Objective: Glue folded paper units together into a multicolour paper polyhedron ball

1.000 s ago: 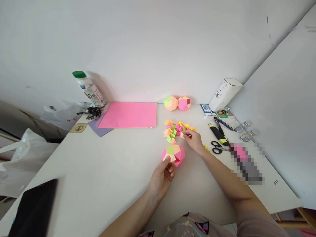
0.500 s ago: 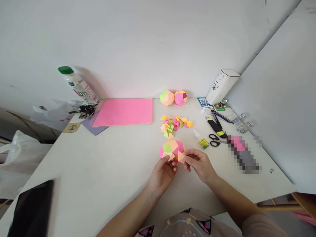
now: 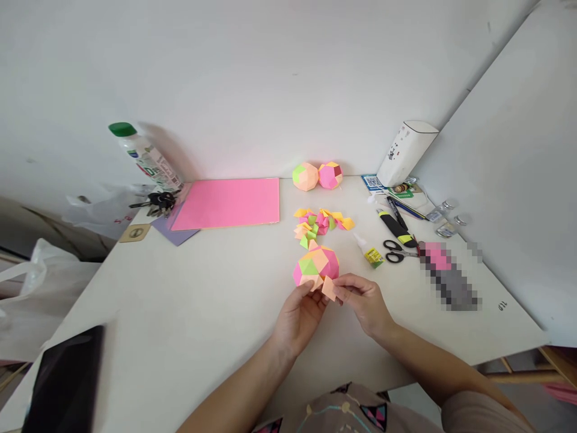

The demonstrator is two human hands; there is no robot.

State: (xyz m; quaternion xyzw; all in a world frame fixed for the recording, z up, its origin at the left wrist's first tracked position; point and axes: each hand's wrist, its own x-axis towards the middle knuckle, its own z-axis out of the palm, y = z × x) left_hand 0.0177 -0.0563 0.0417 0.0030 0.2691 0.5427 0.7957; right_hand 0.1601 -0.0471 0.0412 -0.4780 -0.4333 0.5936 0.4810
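Note:
A faceted paper ball (image 3: 319, 263) in pink, green and peach rests in my left hand (image 3: 301, 314), whose thumb presses on its near lower side. My right hand (image 3: 366, 300) pinches a small peach folded paper piece (image 3: 329, 288) between thumb and fingertips, close against the ball's lower right side. The ball's underside and some of my left fingers are hidden. Just beyond it lies a loose group of folded paper pieces (image 3: 321, 224) in orange, pink, green and peach.
Two finished-looking paper balls (image 3: 305, 177) stand by the wall. A pink sheet (image 3: 229, 203) lies left. To the right are a glue bottle (image 3: 369, 251), scissors (image 3: 396, 251), a cutter (image 3: 396, 228) and a white holder (image 3: 408, 153). A black tablet-like object (image 3: 65, 379) sits at the near left.
The ball has risen slightly away from me and tilted a little. My right hand has turned the peach piece and shifted it slightly left. The whole view has moved a bit.

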